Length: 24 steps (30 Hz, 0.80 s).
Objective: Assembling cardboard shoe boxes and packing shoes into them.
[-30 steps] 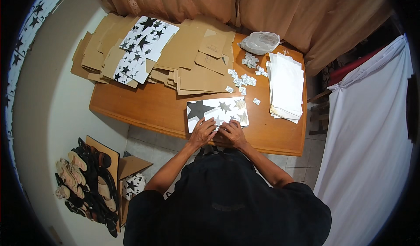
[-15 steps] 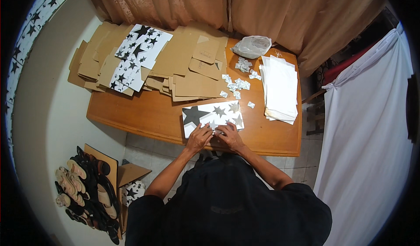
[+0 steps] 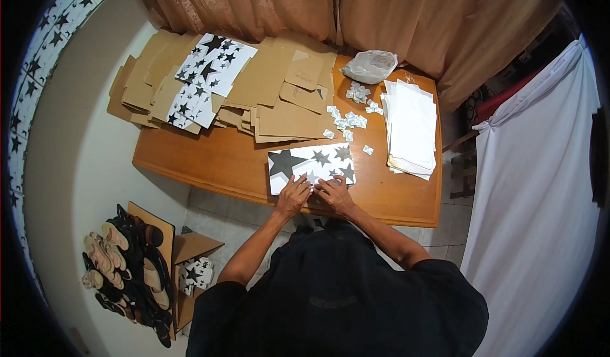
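Observation:
Near the front edge of the table lies a white rectangular box (image 3: 323,160) patterned with black and grey stars; its depth is hard to judge. At its near edge, my left hand (image 3: 294,196) has its fingers bent over the top surface. My right hand (image 3: 335,195) grips the same edge a little to the right, with its fingers also on the star pattern. The thumbs point toward each other near the middle of that edge. Whatever lies beneath the fingers is hidden.
Stacked brown cardboard pieces (image 3: 298,121) and star-patterned sheets (image 3: 204,77) cover the table's back left. Small whitish packets (image 3: 348,122) lie beyond the box, by a clear plastic bag (image 3: 370,67). White paper (image 3: 410,128) is piled at right. A shoe rack (image 3: 150,255) stands lower left.
The whole view has shifted slightly. Both hands stay at the box's near edge, with the fingers slightly repositioned; the box keeps about the same place on the table.

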Tool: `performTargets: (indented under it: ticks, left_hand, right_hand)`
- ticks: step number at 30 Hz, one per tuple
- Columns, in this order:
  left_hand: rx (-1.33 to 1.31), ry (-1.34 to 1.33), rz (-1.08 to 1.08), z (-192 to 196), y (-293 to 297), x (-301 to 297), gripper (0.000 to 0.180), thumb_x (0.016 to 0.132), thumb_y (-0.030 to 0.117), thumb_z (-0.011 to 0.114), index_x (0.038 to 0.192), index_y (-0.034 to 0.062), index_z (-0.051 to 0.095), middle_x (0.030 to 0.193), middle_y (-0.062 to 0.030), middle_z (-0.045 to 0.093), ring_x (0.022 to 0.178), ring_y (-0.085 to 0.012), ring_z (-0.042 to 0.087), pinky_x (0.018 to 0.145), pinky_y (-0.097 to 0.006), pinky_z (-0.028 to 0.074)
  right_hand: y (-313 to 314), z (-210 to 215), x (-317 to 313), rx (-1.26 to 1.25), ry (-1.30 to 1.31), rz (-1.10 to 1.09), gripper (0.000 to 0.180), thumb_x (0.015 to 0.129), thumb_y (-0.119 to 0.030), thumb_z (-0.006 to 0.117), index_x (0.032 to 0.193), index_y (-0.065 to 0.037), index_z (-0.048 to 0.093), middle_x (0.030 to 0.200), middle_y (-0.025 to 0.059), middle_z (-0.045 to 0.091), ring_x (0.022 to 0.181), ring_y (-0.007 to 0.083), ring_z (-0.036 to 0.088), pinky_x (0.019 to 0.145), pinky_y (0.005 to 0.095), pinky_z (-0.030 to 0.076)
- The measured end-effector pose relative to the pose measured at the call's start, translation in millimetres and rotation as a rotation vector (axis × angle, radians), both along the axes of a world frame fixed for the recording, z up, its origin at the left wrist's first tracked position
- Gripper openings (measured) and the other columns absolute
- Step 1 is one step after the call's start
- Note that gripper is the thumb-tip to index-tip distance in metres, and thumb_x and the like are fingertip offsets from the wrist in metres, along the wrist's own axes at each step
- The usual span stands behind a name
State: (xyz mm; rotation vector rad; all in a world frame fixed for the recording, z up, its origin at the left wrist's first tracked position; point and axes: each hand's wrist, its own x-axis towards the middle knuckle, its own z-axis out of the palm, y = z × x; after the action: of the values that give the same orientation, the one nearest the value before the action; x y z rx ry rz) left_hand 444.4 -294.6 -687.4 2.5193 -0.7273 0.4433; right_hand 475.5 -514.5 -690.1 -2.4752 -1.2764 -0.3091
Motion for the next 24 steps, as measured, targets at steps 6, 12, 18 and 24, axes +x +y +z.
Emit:
performTargets:
  ticks: [6, 12, 18, 24]
  left_hand:
    - [0.033, 0.024, 0.047, 1, -3, -4, 0.025, 0.086, 0.013, 0.076, 0.108, 0.0027, 0.07, 0.117, -0.0103, 0.069, 0.126, -0.0308, 0.059, 0.108, -0.056, 0.043]
    - [-0.006, 0.135, 0.182, 39, -24, -12, 0.042, 0.081, 0.028, 0.082, 0.114, 0.0058, 0.067, 0.124, -0.01, 0.063, 0.135, -0.0284, 0.05, 0.114, -0.054, 0.031]
    - [-0.134, -0.023, 0.402, 45, -61, -38, 0.041, 0.079, 0.021, 0.084, 0.113, 0.0058, 0.065, 0.122, -0.0138, 0.058, 0.118, -0.0322, 0.054, 0.1, -0.049, 0.04]
    - [-0.275, -0.006, 0.714, 39, -75, -41, 0.023, 0.092, 0.007, 0.067, 0.114, 0.0045, 0.065, 0.118, -0.0126, 0.061, 0.114, -0.0318, 0.057, 0.098, -0.047, 0.04]
  right_hand:
    - [3, 12, 3, 0.038, -0.024, -0.014, 0.039, 0.081, -0.012, 0.071, 0.12, -0.01, 0.068, 0.121, 0.0089, 0.066, 0.108, 0.0216, 0.064, 0.11, 0.0559, 0.032]
    - [-33, 65, 44, 0.428, 0.524, -0.251, 0.042, 0.086, -0.012, 0.07, 0.127, -0.004, 0.064, 0.117, 0.0195, 0.069, 0.112, 0.0351, 0.065, 0.107, 0.046, 0.042]
    - [-70, 55, 101, 0.462, 0.492, -0.328, 0.044, 0.094, -0.024, 0.064, 0.132, -0.001, 0.06, 0.132, 0.024, 0.061, 0.125, 0.0389, 0.055, 0.108, 0.0459, 0.041]
    - [-59, 83, 78, 0.327, 0.271, -0.013, 0.035, 0.089, -0.023, 0.071, 0.12, -0.008, 0.065, 0.129, 0.0172, 0.058, 0.125, 0.0358, 0.051, 0.105, 0.0514, 0.039]
